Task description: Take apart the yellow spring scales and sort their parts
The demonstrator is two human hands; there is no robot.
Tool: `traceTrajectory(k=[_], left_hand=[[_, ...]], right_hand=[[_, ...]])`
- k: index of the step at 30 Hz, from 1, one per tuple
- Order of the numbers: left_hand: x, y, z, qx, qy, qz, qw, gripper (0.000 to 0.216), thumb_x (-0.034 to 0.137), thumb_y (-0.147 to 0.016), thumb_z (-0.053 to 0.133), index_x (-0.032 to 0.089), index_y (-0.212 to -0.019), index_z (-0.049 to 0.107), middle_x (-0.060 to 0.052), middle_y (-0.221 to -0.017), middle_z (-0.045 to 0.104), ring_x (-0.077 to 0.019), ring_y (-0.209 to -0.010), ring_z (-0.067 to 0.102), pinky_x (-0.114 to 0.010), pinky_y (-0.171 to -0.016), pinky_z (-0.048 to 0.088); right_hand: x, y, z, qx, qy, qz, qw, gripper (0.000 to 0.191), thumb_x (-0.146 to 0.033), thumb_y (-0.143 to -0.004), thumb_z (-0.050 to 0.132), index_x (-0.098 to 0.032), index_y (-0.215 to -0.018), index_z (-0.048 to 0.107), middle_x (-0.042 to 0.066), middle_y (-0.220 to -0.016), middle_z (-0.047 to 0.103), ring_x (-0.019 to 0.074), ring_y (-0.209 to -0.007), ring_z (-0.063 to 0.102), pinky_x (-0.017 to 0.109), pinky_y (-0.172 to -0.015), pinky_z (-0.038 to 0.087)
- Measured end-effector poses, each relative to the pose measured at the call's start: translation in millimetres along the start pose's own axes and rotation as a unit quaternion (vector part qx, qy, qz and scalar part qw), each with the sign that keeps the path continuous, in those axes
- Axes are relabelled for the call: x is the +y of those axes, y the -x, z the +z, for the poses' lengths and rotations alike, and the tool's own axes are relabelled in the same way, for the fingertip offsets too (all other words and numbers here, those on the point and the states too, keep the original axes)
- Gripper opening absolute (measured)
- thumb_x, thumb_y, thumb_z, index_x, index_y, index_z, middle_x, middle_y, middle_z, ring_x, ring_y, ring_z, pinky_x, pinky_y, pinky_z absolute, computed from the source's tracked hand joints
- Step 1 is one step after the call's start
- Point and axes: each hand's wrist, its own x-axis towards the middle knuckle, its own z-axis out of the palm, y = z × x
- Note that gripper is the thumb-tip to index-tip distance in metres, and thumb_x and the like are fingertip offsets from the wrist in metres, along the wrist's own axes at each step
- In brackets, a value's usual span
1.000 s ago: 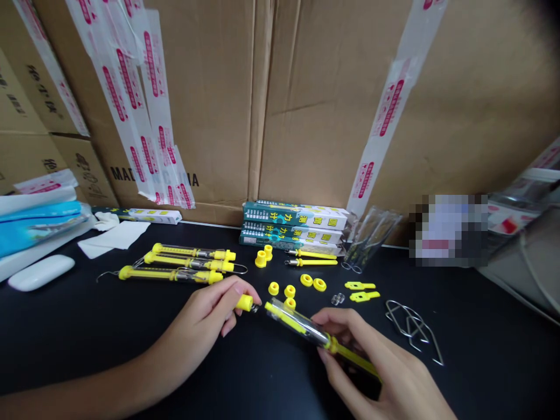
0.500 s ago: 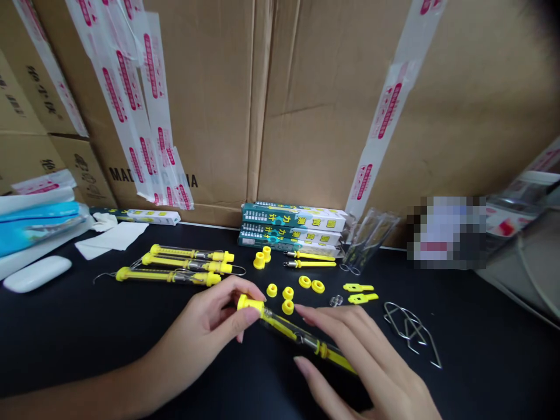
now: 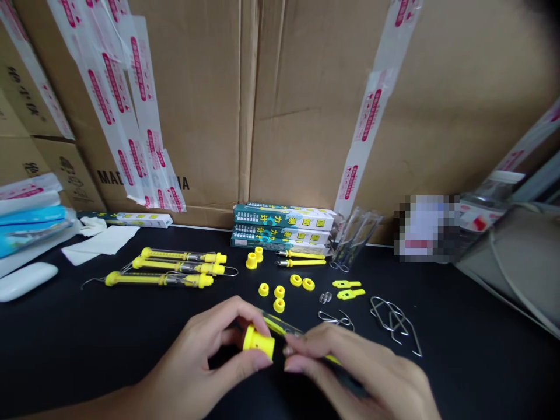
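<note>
My left hand (image 3: 219,344) holds a yellow plastic cap (image 3: 259,344) between thumb and fingers, its narrower end facing right. Close beside it, my right hand (image 3: 359,364) pinches a small shiny piece (image 3: 287,350) between thumb and forefinger; its exact kind is too small to make out. Behind the hands runs a clear tube with yellow parts inside (image 3: 280,324), partly covered by my right hand. Beyond lie several small yellow collars (image 3: 279,305), two yellow rings (image 3: 308,284), small clear pieces (image 3: 325,297) and a bent wire hook (image 3: 336,319).
Assembled tube spring scales (image 3: 160,279) lie at left. Small printed boxes (image 3: 282,219) are stacked against a large cardboard box (image 3: 196,116). Clear tubes (image 3: 356,239), flat yellow tabs (image 3: 350,294) and wire hooks (image 3: 396,321) lie on the right. A white case (image 3: 28,282) sits far left.
The yellow cap in my left hand is now apart from the clear tube. My right hand has moved left and closed its fingertips on a small piece. The view has shifted slightly.
</note>
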Motion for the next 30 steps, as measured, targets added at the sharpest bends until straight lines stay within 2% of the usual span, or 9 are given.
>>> traceTrajectory(k=[3, 5, 9, 12, 15, 18, 21, 26, 30], left_hand=[[0, -5, -2, 0.049, -0.016, 0.000, 0.999, 0.009, 0.030, -0.088, 0.068, 0.022, -0.089, 0.064, 0.001, -0.084, 0.061, -0.0131, -0.072, 0.056, -0.021, -0.067, 0.050], [1, -7, -3, 0.067, -0.032, 0.005, 0.997, 0.009, 0.030, -0.087, 0.068, 0.021, -0.087, 0.066, 0.000, -0.085, 0.061, -0.0147, -0.075, 0.057, -0.023, -0.071, 0.051], [-1, -8, -5, 0.063, -0.041, 0.005, 0.997, 0.013, 0.034, -0.088, 0.067, 0.022, -0.092, 0.071, -0.004, -0.094, 0.064, -0.0187, -0.084, 0.059, -0.026, -0.075, 0.052], [-5, -7, -6, 0.067, -0.051, -0.009, 0.996, 0.023, 0.041, -0.091, 0.063, 0.025, -0.106, 0.072, -0.003, -0.095, 0.065, -0.0154, -0.073, 0.055, -0.023, -0.062, 0.047], [-8, -7, -5, 0.082, -0.026, -0.020, 0.996, 0.031, 0.041, -0.088, 0.068, 0.026, -0.115, 0.066, 0.000, -0.087, 0.062, -0.0151, -0.073, 0.055, -0.023, -0.065, 0.047], [-7, -9, -5, 0.096, -0.010, -0.028, 0.995, 0.028, 0.037, -0.081, 0.076, 0.024, -0.102, 0.064, 0.001, -0.084, 0.059, -0.0157, -0.075, 0.056, -0.024, -0.068, 0.048], [-4, -10, -7, 0.085, -0.025, -0.030, 0.996, 0.020, 0.038, -0.083, 0.073, 0.022, -0.091, 0.064, 0.003, -0.076, 0.055, -0.0142, -0.069, 0.052, -0.024, -0.065, 0.046], [-2, -11, -9, 0.082, -0.068, -0.003, 0.994, 0.019, 0.038, -0.085, 0.070, 0.023, -0.096, 0.072, 0.000, -0.083, 0.060, -0.0168, -0.074, 0.055, -0.027, -0.068, 0.049], [-2, -17, -7, 0.091, -0.079, 0.007, 0.993, 0.024, 0.036, -0.086, 0.069, 0.025, -0.107, 0.070, -0.001, -0.094, 0.066, -0.0175, -0.080, 0.061, -0.028, -0.074, 0.053]], right_hand=[[10, -12, -20, 0.023, 0.102, 0.032, 0.994, 0.010, -0.021, -0.094, 0.065, -0.026, -0.096, 0.073, -0.002, -0.089, 0.080, 0.0157, -0.075, 0.077, 0.020, -0.072, 0.061], [22, -20, -33, 0.040, 0.161, 0.057, 0.984, 0.014, -0.026, -0.093, 0.062, -0.026, -0.090, 0.075, -0.001, -0.084, 0.081, 0.0181, -0.070, 0.078, 0.025, -0.070, 0.063], [46, -28, -46, -0.013, 0.201, 0.107, 0.974, 0.017, -0.018, -0.083, 0.060, -0.024, -0.082, 0.076, 0.001, -0.079, 0.081, 0.0204, -0.067, 0.077, 0.028, -0.062, 0.063], [55, -26, -46, -0.047, 0.198, 0.138, 0.969, 0.022, -0.010, -0.075, 0.059, -0.024, -0.075, 0.076, -0.001, -0.070, 0.079, 0.0176, -0.058, 0.075, 0.025, -0.056, 0.061], [58, -22, -43, -0.057, 0.194, 0.148, 0.968, 0.022, -0.008, -0.073, 0.060, -0.024, -0.075, 0.075, -0.003, -0.068, 0.079, 0.0155, -0.055, 0.074, 0.022, -0.054, 0.060], [60, -18, -40, -0.062, 0.203, 0.156, 0.965, 0.020, -0.009, -0.073, 0.061, -0.023, -0.077, 0.075, -0.003, -0.066, 0.078, 0.0158, -0.053, 0.073, 0.023, -0.052, 0.059], [61, -16, -39, -0.070, 0.212, 0.159, 0.962, 0.021, -0.009, -0.074, 0.061, -0.023, -0.081, 0.075, -0.002, -0.067, 0.077, 0.0164, -0.054, 0.072, 0.024, -0.052, 0.059], [62, -15, -38, -0.087, 0.216, 0.172, 0.957, 0.023, -0.008, -0.076, 0.062, -0.023, -0.086, 0.075, -0.002, -0.071, 0.078, 0.0165, -0.059, 0.073, 0.025, -0.056, 0.060], [64, -15, -38, -0.084, 0.201, 0.159, 0.963, 0.023, -0.009, -0.076, 0.061, -0.023, -0.086, 0.075, -0.002, -0.071, 0.078, 0.0163, -0.058, 0.073, 0.024, -0.056, 0.059]])
